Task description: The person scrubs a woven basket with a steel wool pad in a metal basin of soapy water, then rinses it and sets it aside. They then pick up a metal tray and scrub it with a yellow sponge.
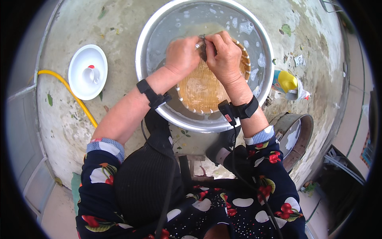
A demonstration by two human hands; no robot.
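Observation:
A woven bamboo basket with white ties round its rim lies tilted in a large metal basin of soapy water. Over the basket's far edge, my left hand and my right hand meet. Between their fingertips is a small dark, wiry-looking clump, perhaps a scouring pad; its exact kind cannot be told. My right thumb and index finger pinch it. The left fingers are blurred at its other side, close to the rim. Water covers part of the basket's weave.
On the concrete floor at left lie a white oval dish with a small white cup in it, and a yellow hose. At right are a yellow-and-blue bottle and a round container close to the basin.

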